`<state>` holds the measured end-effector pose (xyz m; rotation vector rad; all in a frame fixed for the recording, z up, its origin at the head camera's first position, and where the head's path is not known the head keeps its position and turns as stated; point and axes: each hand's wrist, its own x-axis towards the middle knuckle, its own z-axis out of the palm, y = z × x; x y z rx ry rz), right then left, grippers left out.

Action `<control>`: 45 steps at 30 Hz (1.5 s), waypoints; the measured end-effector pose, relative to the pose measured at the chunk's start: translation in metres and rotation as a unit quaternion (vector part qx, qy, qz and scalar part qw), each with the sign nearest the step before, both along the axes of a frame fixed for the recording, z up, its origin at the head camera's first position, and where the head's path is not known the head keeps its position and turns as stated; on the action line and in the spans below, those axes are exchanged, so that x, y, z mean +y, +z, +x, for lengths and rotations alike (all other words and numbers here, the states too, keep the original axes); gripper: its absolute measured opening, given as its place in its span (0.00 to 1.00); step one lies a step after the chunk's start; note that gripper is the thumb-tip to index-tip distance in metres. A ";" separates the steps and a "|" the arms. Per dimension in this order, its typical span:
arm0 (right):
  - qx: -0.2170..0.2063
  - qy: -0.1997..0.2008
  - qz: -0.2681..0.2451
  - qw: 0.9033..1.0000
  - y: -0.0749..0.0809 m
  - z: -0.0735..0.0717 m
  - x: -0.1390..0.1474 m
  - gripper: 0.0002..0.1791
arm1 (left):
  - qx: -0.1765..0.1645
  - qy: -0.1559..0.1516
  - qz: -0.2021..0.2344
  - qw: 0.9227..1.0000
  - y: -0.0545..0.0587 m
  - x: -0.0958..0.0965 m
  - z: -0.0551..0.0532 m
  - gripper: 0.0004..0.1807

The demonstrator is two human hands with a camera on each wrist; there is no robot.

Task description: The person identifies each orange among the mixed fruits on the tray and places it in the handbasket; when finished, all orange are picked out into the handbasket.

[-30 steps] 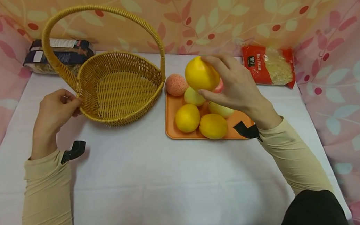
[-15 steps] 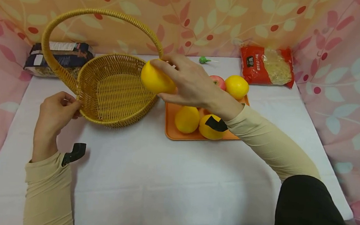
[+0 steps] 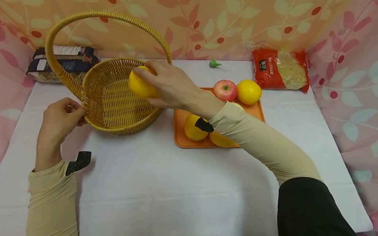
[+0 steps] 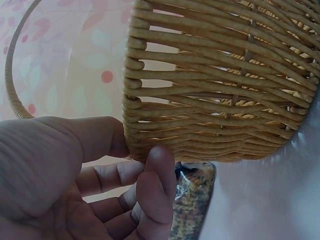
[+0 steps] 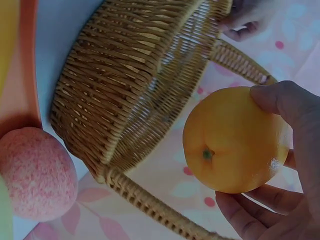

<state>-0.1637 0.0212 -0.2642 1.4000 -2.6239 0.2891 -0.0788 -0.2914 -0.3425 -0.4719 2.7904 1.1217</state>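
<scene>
Dark bag (image 3: 76, 62) bore a pale label (image 3: 67, 50), print too small to read. Left hand (image 3: 59, 119) pinched the rim of the golden wicker basket (image 3: 118, 107). Orange (image 3: 139, 87), glossy, round, green-spotted at the stem, was over the basket, gripped in right hand (image 3: 169, 83). Red bag (image 3: 281, 70) carried a black patch (image 3: 263, 64), pale characters illegible.

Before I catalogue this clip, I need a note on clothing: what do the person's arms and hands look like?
The left hand and right hand are ungloved. The left sleeve and right sleeve are beige, fairly close-fitting and end at the wrist. A small black piece sticks out at each wrist. Black cloth shows above the right sleeve.
</scene>
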 end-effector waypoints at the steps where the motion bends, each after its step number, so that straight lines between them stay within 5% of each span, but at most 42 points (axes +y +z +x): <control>1: -0.001 -0.002 0.007 1.000 -0.002 -0.002 -0.004 0.34 | -0.001 0.001 0.000 1.000 0.000 0.000 0.000 0.18; 20: 0.025 -0.063 0.121 0.990 -0.029 -0.028 -0.045 0.35 | -0.011 0.003 -0.017 1.000 0.000 -0.001 0.000 0.19; 45: -0.050 -0.109 0.217 0.969 -0.048 -0.042 -0.061 0.24 | -0.012 0.010 -0.012 1.000 0.001 0.001 0.001 0.19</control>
